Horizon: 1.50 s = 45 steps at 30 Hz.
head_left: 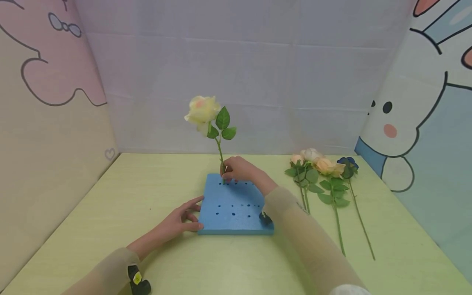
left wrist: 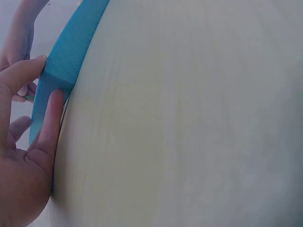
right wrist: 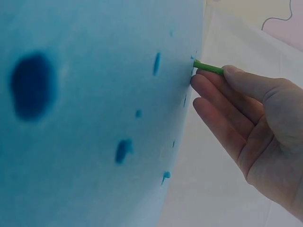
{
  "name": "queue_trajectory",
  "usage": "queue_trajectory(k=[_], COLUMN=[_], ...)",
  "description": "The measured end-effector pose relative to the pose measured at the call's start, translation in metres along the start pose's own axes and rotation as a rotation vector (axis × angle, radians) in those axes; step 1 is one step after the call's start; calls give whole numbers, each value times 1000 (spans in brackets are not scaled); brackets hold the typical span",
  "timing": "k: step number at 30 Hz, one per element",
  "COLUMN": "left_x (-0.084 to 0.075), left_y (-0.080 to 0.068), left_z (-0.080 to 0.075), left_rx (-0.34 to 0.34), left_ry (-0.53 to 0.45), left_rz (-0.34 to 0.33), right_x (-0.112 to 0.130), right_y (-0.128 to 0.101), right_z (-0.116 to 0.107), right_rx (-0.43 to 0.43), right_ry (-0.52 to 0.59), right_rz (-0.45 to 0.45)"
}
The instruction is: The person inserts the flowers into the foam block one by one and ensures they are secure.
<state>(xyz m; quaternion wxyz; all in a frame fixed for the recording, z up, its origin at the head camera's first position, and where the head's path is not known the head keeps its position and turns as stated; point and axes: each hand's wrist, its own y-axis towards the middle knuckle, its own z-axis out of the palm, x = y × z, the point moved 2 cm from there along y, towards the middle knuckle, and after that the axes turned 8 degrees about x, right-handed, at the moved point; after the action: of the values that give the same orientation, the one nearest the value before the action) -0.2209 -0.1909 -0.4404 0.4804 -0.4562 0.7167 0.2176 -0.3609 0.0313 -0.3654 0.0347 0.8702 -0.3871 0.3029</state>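
Note:
A blue foam block [head_left: 236,209] with several holes lies on the pale green table [head_left: 110,213]. A cream rose [head_left: 202,111] stands upright at the block's far left corner, its green stem [head_left: 220,153] going down into the foam. My right hand [head_left: 236,169] pinches the stem [right wrist: 208,67] low down, right at the foam surface [right wrist: 94,118]. My left hand [head_left: 184,219] rests on the table with straight fingers [left wrist: 49,123] pressed against the block's near left corner [left wrist: 59,71].
Several loose roses [head_left: 321,166] in peach, white and dark blue lie on the table right of the block, stems pointing toward me. Fabric walls with cartoon prints close in the left, back and right sides.

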Motion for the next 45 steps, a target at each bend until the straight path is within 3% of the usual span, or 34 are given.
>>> queue_trajectory(k=[14, 23, 29, 45], left_x=[4, 0, -2, -3], left_y=[1, 2, 1, -1], left_z=[0, -3, -4, -1], left_rx=[-10, 4, 3, 2], left_ry=[-1, 12, 14, 11], left_rz=[-29, 37, 46, 0], right_x=[2, 3, 5, 1], right_y=[0, 0, -1, -1], right_z=[0, -5, -6, -2], right_rx=[6, 12, 16, -1], right_ry=[-7, -10, -16, -15], right_rz=[13, 12, 5, -15])
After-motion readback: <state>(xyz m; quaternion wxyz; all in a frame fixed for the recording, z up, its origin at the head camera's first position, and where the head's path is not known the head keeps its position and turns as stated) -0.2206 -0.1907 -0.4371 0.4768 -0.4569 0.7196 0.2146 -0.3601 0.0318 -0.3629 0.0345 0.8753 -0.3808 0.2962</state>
